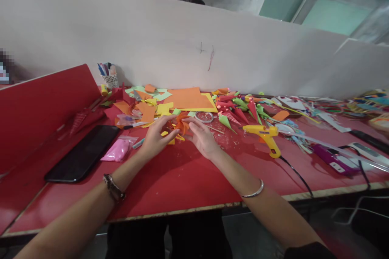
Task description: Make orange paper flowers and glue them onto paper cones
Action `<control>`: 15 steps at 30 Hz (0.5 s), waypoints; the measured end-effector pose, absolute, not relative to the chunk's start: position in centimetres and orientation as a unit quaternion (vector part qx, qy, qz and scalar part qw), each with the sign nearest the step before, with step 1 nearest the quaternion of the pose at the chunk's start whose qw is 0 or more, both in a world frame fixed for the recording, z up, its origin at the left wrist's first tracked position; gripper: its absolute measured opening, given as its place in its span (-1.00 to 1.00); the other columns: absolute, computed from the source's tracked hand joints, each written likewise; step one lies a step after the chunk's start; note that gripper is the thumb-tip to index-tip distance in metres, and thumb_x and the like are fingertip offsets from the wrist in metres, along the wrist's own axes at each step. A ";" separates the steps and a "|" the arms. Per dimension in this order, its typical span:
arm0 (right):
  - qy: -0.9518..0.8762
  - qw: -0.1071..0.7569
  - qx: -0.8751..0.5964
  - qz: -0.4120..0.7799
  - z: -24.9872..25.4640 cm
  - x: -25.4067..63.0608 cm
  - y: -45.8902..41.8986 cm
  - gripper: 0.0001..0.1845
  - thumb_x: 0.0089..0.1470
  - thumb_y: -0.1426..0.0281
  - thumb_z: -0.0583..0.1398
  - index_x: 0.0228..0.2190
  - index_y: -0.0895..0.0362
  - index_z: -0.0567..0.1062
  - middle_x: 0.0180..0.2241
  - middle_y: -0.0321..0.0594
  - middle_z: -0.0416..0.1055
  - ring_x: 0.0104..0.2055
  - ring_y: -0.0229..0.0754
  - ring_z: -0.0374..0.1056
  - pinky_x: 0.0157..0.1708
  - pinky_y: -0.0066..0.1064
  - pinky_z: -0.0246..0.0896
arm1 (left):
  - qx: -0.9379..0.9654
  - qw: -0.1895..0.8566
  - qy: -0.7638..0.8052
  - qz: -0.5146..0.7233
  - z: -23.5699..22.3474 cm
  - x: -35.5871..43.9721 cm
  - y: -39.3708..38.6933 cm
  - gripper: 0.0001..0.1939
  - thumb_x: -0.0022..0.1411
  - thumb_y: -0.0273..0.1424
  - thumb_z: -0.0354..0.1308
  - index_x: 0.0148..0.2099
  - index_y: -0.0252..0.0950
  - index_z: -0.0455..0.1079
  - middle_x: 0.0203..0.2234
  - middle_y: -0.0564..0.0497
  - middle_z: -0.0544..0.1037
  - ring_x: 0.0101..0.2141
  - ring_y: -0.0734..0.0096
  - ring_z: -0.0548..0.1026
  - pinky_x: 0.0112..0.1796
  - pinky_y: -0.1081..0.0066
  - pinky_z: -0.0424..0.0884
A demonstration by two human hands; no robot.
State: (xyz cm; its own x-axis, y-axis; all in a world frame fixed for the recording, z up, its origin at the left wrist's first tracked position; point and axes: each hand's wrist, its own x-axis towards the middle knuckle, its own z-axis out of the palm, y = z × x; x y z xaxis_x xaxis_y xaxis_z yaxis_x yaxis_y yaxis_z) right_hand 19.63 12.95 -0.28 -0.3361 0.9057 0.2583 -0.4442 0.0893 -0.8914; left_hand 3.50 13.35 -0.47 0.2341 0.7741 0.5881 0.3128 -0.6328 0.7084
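Observation:
A curled orange paper piece [182, 124] with several petal-like strips is held up between both hands over the red table. My left hand [156, 136], a dark beaded bracelet at its wrist, has thumb and fingers closed on its left side. From the right, my right hand [203, 137] grips the other edge; a silver bangle circles that forearm. Just below and behind the orange piece lie yellow paper scraps [170, 139]. A roll of clear tape [204, 117] is close behind my right hand.
A yellow glue gun [264, 135] lies to the right, its cord over the table edge. Paper cones [240, 107] crowd the back. On the left are a black phone [83, 153], a pink clay bag [118, 149] and a pen cup [110, 79]. Orange sheets [190, 99] lie behind.

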 end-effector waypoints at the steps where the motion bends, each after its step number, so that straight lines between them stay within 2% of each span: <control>1: -0.513 0.532 -0.235 0.632 -0.3 19.6 13.0 -0.84 -0.05 0.28 0.16 -0.35 0.01 0.41 -0.18 -0.31 0.29 -0.13 -0.25 0.25 -0.20 -0.36 0.28 | 0.752 0.235 0.360 0.500 -0.5 3.5 13.4 -0.62 0.11 -0.37 0.08 0.00 -0.23 0.21 -0.29 -0.02 0.38 -0.35 0.50 0.39 -0.35 0.48 0.39; 7: -0.521 0.539 -0.292 0.594 -0.7 19.6 13.1 -0.80 -0.11 0.25 0.19 -0.43 0.04 0.29 -0.33 -0.36 0.28 -0.29 -0.30 0.30 -0.26 -0.37 0.28 | 0.769 0.225 0.347 0.487 -0.2 3.4 13.2 -0.59 0.09 -0.39 0.11 0.02 -0.21 0.20 -0.20 -0.04 0.35 -0.24 0.47 0.37 -0.28 0.49 0.40; 11: -0.553 0.549 -0.313 0.543 -0.7 19.5 13.1 -0.74 -0.11 0.24 0.18 -0.38 0.04 0.24 -0.27 -0.33 0.28 -0.21 -0.27 0.28 -0.22 -0.36 0.26 | 0.771 0.244 0.339 0.481 0.0 3.6 12.8 -0.55 0.08 -0.38 0.11 0.05 -0.17 0.16 -0.14 -0.04 0.29 -0.19 0.45 0.34 -0.27 0.50 0.41; 15: -0.597 0.562 -0.313 0.480 -0.4 19.6 13.1 -0.64 -0.12 0.30 0.19 -0.22 -0.03 0.23 -0.09 -0.27 0.22 -0.07 -0.22 0.21 -0.17 -0.36 0.23 | 0.765 0.262 0.348 0.474 0.0 3.7 12.8 -0.47 0.07 -0.38 0.12 0.10 -0.16 0.10 -0.14 -0.04 0.29 -0.20 0.47 0.35 -0.23 0.46 0.40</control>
